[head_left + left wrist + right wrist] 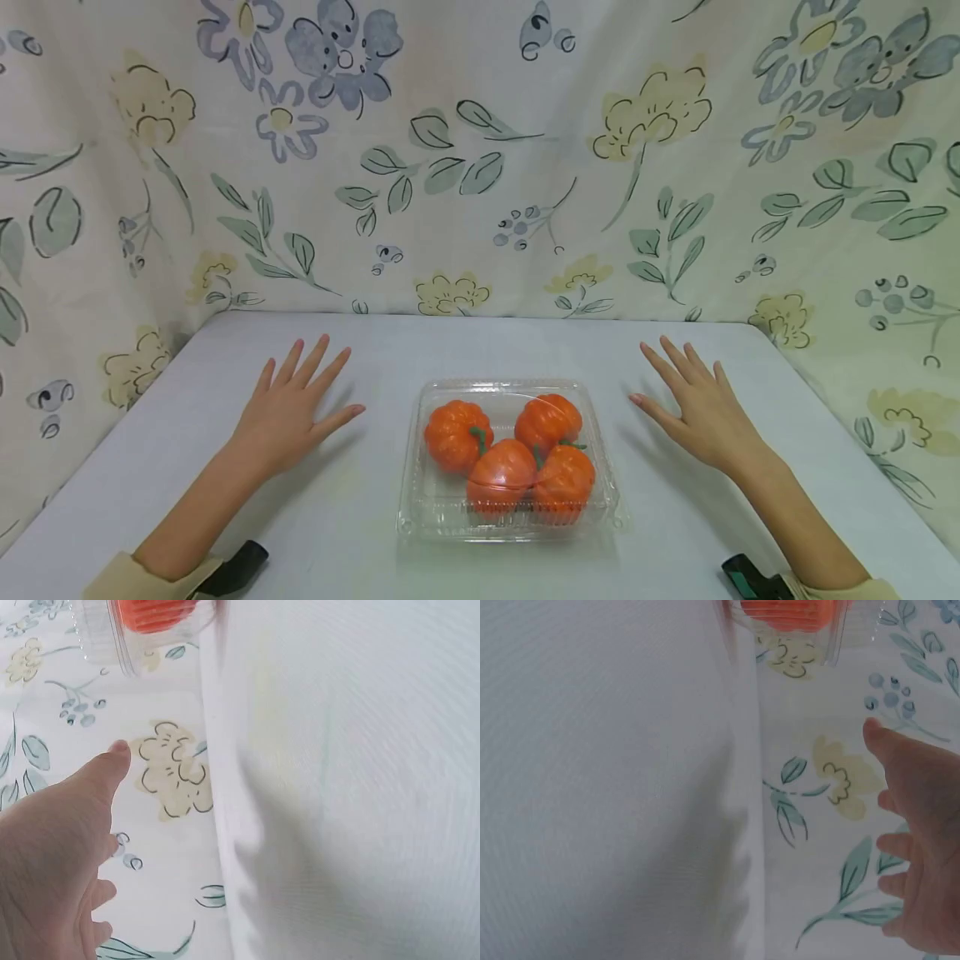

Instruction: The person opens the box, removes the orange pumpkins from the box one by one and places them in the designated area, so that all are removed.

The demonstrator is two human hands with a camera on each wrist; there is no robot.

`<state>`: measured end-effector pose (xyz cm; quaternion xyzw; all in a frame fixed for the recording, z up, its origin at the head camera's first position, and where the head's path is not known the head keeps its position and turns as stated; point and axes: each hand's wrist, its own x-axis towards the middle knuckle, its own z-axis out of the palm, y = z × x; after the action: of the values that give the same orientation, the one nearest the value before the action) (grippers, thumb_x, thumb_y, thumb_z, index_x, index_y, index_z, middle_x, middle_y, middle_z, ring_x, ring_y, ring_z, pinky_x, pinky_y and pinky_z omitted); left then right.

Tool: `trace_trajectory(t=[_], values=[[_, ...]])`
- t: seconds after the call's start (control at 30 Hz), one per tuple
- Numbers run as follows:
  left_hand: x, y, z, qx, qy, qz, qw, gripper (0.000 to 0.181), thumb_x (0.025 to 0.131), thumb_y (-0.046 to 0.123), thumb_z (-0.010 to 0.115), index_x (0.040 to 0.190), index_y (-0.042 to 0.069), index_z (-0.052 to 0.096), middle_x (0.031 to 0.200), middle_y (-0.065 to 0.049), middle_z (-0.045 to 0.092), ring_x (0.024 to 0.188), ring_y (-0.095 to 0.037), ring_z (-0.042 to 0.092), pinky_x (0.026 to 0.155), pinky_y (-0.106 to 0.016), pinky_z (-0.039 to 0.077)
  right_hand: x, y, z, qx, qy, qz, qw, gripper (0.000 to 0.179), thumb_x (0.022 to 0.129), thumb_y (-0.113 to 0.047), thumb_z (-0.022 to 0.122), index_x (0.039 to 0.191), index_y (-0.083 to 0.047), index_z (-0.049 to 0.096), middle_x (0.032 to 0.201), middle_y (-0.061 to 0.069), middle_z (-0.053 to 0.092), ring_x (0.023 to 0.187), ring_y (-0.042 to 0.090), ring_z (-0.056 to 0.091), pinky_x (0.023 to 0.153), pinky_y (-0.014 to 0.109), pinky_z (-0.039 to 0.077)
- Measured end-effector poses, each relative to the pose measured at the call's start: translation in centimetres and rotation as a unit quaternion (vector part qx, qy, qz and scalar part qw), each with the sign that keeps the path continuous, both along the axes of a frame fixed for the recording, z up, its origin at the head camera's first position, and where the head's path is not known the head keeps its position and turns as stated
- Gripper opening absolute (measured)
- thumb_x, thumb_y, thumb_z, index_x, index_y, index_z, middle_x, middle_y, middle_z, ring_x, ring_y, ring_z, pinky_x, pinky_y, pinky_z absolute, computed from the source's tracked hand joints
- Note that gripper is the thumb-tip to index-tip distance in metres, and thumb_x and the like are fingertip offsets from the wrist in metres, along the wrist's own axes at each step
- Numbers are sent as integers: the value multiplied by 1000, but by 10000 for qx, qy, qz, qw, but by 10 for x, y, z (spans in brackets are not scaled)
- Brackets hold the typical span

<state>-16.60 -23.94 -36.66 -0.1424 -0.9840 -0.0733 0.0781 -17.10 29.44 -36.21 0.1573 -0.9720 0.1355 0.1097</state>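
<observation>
A clear plastic clamshell box (442, 504) sits on the table between my hands, its lid apparently down. Inside are several small orange pumpkins (456, 433) with green stems. To the box's left, my left hand (288, 421) is spread palm down with nothing in it. My right hand (708, 421) is spread likewise on the other side, apart from the box. Shadows in both wrist views show the hands held above the tabletop. The left wrist view catches a corner of the box (97, 634) beyond the thumb; the right wrist view shows an orange pumpkin (791, 611) through the plastic.
The white table (360, 517) carries the box near its middle. A flower-patterned cloth (465, 242) hangs behind the table and along both sides. Dark devices are strapped at the left wrist (238, 567) and right wrist (750, 577), beside beige sleeves.
</observation>
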Motion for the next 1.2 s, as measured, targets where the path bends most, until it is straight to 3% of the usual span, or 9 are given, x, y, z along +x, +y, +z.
trace_trajectory(t=[0.6,0.83,1.2], values=[[13,20,10,324,-154,-423,9985,84,101,64,59,166,16,36,173,-21,23,156,-55,18,120,-75,26,16,-25,23,-62,5,275,9996,78,103,-48,65,167,-18,33,171,22,28,156,54,21,123,77,7],[20,28,12,641,-435,-503,9957,85,101,67,56,167,19,34,174,-17,22,157,-53,20,117,-75,32,28,-43,33,-83,42,401,9992,77,102,-45,68,166,-19,35,170,20,32,156,51,25,124,75,12],[33,32,1,1254,-694,-641,9876,80,103,64,54,167,21,33,174,-12,25,157,-48,25,114,-73,37,49,-73,42,-36,209,632,9978,74,102,-45,68,165,-19,40,167,15,40,154,48,33,121,74,24]])
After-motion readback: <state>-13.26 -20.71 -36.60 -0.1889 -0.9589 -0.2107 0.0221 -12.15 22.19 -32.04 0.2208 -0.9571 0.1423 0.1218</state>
